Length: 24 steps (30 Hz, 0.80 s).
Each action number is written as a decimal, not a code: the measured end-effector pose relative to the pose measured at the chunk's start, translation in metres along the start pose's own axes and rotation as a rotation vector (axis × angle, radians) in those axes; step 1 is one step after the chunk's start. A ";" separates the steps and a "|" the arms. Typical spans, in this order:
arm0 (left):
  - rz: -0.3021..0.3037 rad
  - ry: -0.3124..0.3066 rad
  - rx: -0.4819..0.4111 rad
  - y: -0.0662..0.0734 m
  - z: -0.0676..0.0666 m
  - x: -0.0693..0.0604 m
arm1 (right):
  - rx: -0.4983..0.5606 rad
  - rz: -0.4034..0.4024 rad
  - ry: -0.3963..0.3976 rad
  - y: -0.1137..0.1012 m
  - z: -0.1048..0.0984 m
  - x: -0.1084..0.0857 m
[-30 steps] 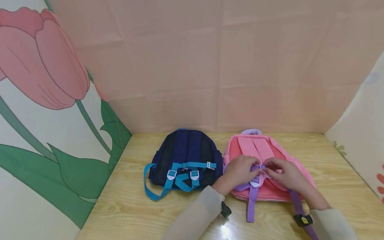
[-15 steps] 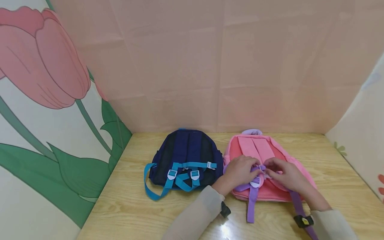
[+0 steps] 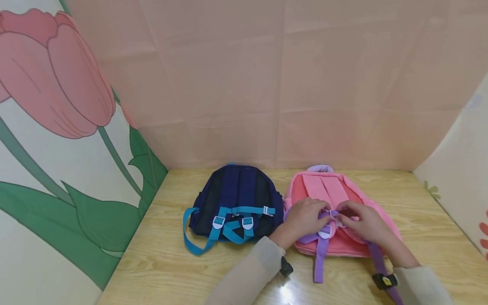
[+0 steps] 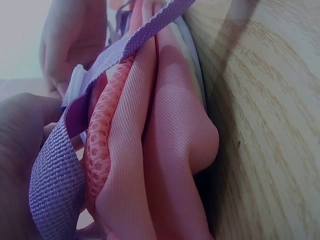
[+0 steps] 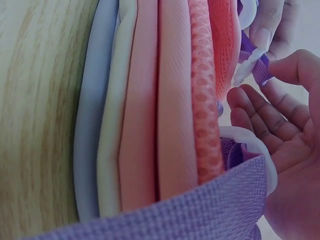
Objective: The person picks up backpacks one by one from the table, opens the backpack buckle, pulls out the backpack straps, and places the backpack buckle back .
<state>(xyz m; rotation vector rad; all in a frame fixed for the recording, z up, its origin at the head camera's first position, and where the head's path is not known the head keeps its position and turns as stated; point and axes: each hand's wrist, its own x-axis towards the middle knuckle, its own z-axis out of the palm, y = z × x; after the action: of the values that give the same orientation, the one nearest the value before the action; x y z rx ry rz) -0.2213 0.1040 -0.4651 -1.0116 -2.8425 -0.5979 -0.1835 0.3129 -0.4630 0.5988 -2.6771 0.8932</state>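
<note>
A pink backpack (image 3: pixel 347 186) lies on the wooden table with its strap side up. Over its lower middle, my left hand (image 3: pixel 305 218) pinches a small white buckle (image 5: pixel 248 65) on the chest strap between thumb and fingers. From the other side, my right hand (image 3: pixel 364 220) pinches the end of the purple strap (image 5: pixel 262 70) where it comes out of that buckle. The right wrist view shows the right hand's remaining fingers loosely bent. Below the left hand sits a larger white buckle (image 3: pixel 324 231), from which a purple strap tail (image 3: pixel 321 260) hangs onto the table.
Close by on the left lies a dark blue backpack (image 3: pixel 239 186) with turquoise straps (image 3: pixel 196 250), its side nearly touching the pink one. Another purple strap (image 3: pixel 377 258) runs off the pink bag under the right wrist. A peach cloth backdrop (image 3: pixel 278 84) stands behind the table (image 3: pixel 152 262).
</note>
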 end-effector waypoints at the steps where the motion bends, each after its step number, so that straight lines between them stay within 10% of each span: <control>1: 0.000 0.000 0.000 0.000 0.000 0.000 | 0.000 0.000 0.003 0.001 0.000 0.000; 24: 0.010 0.010 0.001 0.001 0.000 -0.001 | 0.006 0.009 -0.009 0.001 -0.002 -0.001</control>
<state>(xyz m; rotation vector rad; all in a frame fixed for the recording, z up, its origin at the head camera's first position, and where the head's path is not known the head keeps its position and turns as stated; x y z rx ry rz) -0.2199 0.1036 -0.4650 -1.0188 -2.8271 -0.5983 -0.1827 0.3153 -0.4623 0.5943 -2.6880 0.9031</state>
